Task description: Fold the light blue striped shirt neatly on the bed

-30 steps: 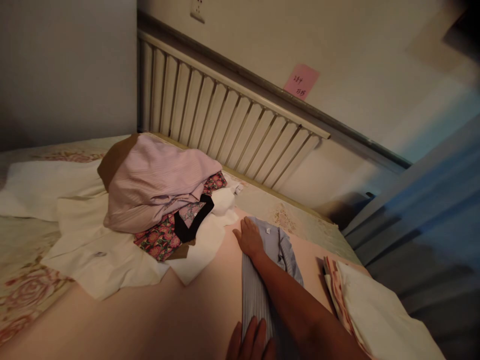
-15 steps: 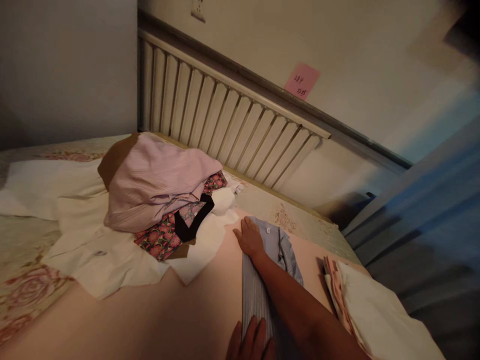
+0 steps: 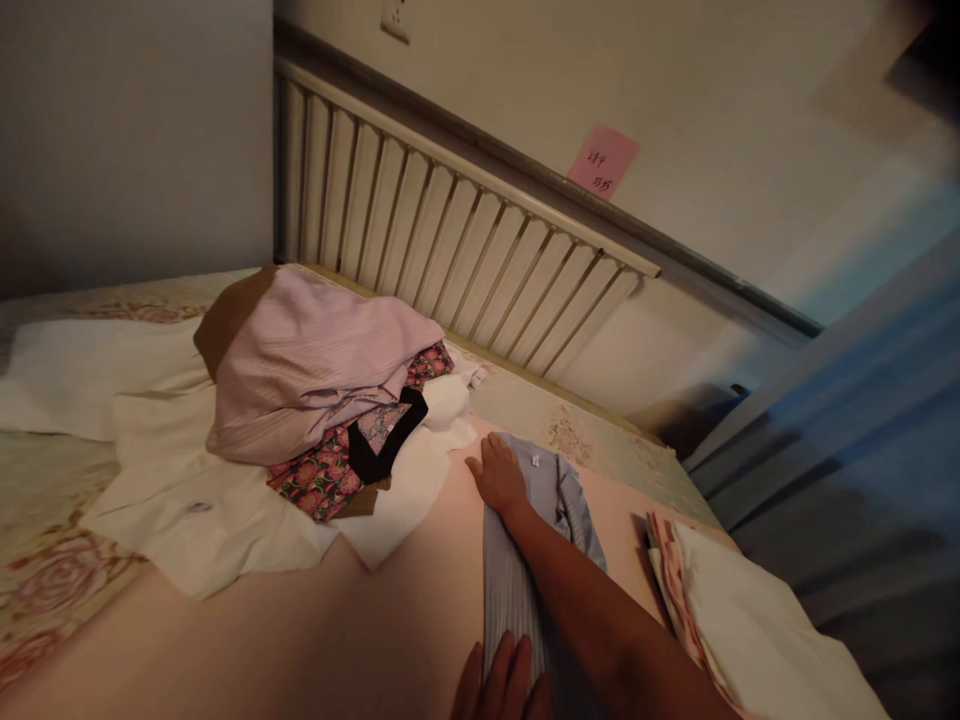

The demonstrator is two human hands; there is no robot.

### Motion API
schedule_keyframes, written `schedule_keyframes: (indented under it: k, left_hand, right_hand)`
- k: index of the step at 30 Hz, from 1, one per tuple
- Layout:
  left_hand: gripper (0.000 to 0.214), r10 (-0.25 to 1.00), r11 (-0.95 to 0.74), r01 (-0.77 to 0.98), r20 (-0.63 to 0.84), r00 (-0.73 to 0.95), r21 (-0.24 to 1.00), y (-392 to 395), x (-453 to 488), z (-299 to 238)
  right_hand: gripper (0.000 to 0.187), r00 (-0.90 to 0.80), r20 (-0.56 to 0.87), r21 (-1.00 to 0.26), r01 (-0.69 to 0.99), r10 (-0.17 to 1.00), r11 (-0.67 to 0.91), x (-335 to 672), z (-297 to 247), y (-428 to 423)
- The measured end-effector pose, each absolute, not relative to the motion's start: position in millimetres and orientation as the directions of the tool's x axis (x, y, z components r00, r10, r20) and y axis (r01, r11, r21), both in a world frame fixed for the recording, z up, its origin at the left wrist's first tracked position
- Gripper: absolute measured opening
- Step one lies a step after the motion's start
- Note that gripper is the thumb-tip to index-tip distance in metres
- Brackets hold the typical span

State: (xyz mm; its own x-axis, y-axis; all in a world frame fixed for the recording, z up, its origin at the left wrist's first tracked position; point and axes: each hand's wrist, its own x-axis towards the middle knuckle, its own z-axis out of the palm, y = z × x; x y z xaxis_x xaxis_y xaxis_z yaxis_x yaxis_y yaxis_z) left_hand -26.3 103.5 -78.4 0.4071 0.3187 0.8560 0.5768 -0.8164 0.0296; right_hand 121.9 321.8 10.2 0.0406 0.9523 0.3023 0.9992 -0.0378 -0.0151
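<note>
A blue-grey ribbed garment (image 3: 506, 580) lies folded lengthwise on the pink cloth, with a small white label near its far end. My right hand (image 3: 499, 478) rests flat on the far left edge of this garment, fingers together and stretched out, thumb apart. Its forearm crosses over the fabric and hides part of it. At the bottom of the view, the fingers of my left hand (image 3: 504, 682) lie extended on the near part of the same garment. The rest of that hand is out of frame.
Left of the garment is a loose pile with a lilac top (image 3: 315, 350), a red floral piece (image 3: 319, 475) and white clothes (image 3: 202, 510). Folded clothes (image 3: 757, 610) are stacked at right. Behind the bed stand a radiator (image 3: 450, 230) and, at right, a blue curtain (image 3: 847, 440).
</note>
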Motion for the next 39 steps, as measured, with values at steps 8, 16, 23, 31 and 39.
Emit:
schedule_keyframes:
  k: [8,16,23,31,39]
  left_hand:
    - [0.025,0.313,-0.826,0.562,0.857,0.409,0.033,104.5,-27.5,-75.1]
    - [0.025,0.31,-0.821,0.57,0.854,0.419,0.019,103.9,-28.2,-75.8]
    - [0.023,0.314,-0.822,0.568,0.865,0.391,0.041,103.5,-26.0,-77.5]
    - [0.025,0.305,-0.822,0.569,0.859,0.411,0.019,104.1,-28.7,-73.6]
    - [0.024,0.31,-0.816,0.578,0.855,0.416,0.016,103.1,-26.4,-80.5]
  right_hand:
    - [0.056,0.035,0.309,0.002,0.999,0.951,-0.037,122.0,9.8,321.8]
    - [0.056,0.036,0.309,0.007,0.999,0.95,-0.04,122.0,10.1,322.3]
    - [0.058,0.044,0.305,-0.006,0.999,0.951,-0.044,122.5,8.6,323.3]
    - [0.058,0.049,0.298,-0.013,0.999,0.953,-0.047,122.8,8.1,323.7]
    - [0.057,0.06,0.286,-0.018,0.998,0.956,-0.057,121.5,10.2,323.4]
